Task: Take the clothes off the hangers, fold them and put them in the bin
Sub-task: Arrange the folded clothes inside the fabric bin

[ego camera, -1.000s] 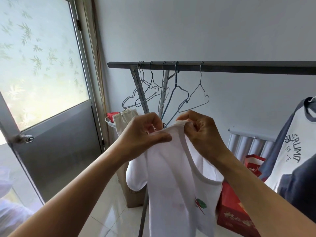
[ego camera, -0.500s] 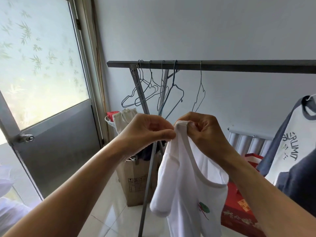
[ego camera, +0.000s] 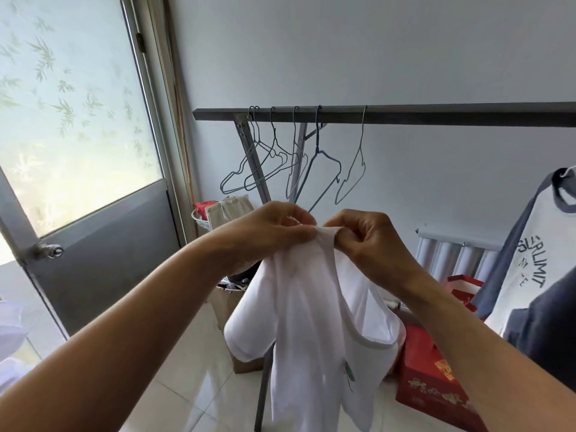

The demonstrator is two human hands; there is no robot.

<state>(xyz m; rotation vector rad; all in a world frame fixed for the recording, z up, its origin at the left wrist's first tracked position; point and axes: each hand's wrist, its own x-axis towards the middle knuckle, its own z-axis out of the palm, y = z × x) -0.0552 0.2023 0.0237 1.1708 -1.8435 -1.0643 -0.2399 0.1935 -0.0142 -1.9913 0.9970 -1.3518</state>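
A white T-shirt [ego camera: 311,332] with a small green and red print hangs down in front of me, off any hanger. My left hand [ego camera: 268,235] and my right hand [ego camera: 367,241] both pinch its shoulder seam at the top, close together. Several bare wire hangers [ego camera: 324,169] dangle from the dark clothes rail [ego camera: 405,115] behind the hands. At the right edge a white and grey raglan shirt [ego camera: 536,251] with dark lettering hangs from the rail. No bin is identifiable.
A frosted glass door [ego camera: 78,126] with a metal handle stands at the left. A cardboard box [ego camera: 227,304] and a wire basket with cloth bags [ego camera: 218,210] sit behind the rack. Red gift boxes [ego camera: 433,381] lie on the tiled floor at the right.
The hands have shifted slightly along the shirt's top edge and the shirt has swung and turned beneath them. The empty hangers on the rail have swung.
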